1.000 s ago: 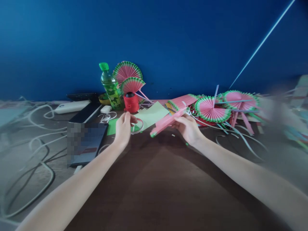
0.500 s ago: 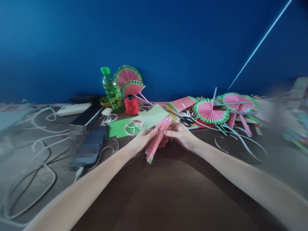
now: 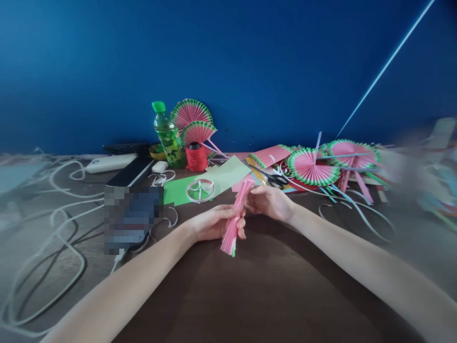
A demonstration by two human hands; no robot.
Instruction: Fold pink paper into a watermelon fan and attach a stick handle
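Both hands hold a pleated pink paper strip with a green edge (image 3: pixel 233 224), folded shut like a closed fan, over the dark brown table (image 3: pixel 250 286). My left hand (image 3: pixel 214 224) wraps its fingers round the strip's lower half. My right hand (image 3: pixel 269 202) pinches its upper end. A clear tape roll (image 3: pixel 200 189) lies on green paper (image 3: pixel 176 190) just beyond my left hand. Black scissors (image 3: pixel 273 179) lie just behind my right hand.
Finished pink-and-green paper fans (image 3: pixel 312 165) and loose paper strips pile up at the right. At the back stand a green bottle (image 3: pixel 166 136), a red thread spool (image 3: pixel 195 157) and two open fans (image 3: pixel 193 119). A phone (image 3: pixel 130 216), a power bank (image 3: pixel 109 163) and white cables (image 3: pixel 53 214) cover the left.
My left hand left the tape roll and took hold of the pleated strip. The strip swung from lying across to nearly upright and came closer to me.
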